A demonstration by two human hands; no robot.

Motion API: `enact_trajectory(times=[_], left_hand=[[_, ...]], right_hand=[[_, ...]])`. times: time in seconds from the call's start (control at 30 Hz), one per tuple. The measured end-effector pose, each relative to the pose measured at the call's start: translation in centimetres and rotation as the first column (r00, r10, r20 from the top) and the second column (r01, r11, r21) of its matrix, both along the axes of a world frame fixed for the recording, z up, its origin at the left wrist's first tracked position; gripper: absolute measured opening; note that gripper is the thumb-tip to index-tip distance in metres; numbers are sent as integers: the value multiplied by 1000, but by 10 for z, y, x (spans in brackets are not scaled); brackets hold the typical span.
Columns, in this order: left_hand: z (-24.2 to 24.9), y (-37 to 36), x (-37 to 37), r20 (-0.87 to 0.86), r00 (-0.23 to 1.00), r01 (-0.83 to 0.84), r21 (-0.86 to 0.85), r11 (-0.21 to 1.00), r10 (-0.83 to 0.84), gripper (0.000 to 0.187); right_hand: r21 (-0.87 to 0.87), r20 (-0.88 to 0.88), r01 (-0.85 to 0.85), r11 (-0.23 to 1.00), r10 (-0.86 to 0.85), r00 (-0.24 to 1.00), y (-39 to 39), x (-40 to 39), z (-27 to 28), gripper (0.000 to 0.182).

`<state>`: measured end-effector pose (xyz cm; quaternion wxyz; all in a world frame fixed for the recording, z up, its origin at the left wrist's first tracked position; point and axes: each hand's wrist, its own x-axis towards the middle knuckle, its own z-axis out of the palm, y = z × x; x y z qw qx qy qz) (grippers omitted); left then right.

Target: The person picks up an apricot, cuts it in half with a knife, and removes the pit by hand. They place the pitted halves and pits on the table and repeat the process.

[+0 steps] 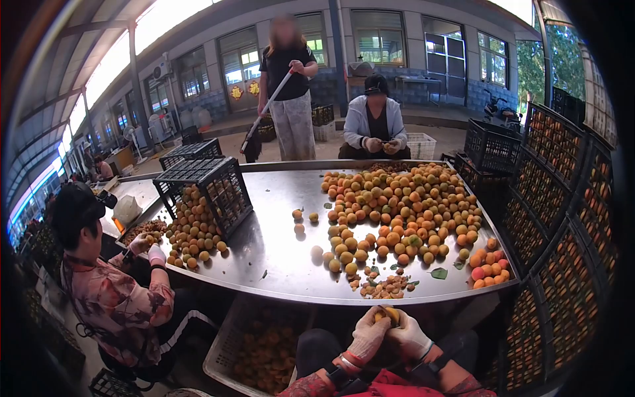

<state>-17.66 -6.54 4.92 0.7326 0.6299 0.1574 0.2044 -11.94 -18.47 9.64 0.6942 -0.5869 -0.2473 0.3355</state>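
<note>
An apricot (393, 315) is held between my two gloved hands, just off the near edge of the metal table (284, 268). My left hand (368, 336) has its fingers closed around one side of it, and my right hand (409, 337) grips the other side. The fingers partly cover the fruit, so whether it is split cannot be seen. On the table just beyond my hands lies a small heap of brownish pits or scraps (385, 288). Behind that spreads a large pile of apricots (410, 205). A redder group of apricots (489, 268) sits at the right corner.
A tipped black crate (228, 198) spills apricots at the table's left, beside a seated co-worker (122, 284). Another co-worker (376, 122) sits opposite; a standing person (288, 86) holds a long handle. Stacked full crates (546, 192) line the right. A white crate (221, 360) with apricot pieces stands below.
</note>
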Motion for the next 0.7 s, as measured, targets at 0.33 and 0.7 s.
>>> enact_trajectory(times=[0.33,0.7], left_hand=[[21,6,-4,129,992,24,-243,970,8,29],[17,7,-5,289,957,79,-272,959,3,30]], right_hand=[[37,-109,-103,994,107,988,2,27,-2,34],[-129,-69,-25,991,16,998,-9,12,35,39]])
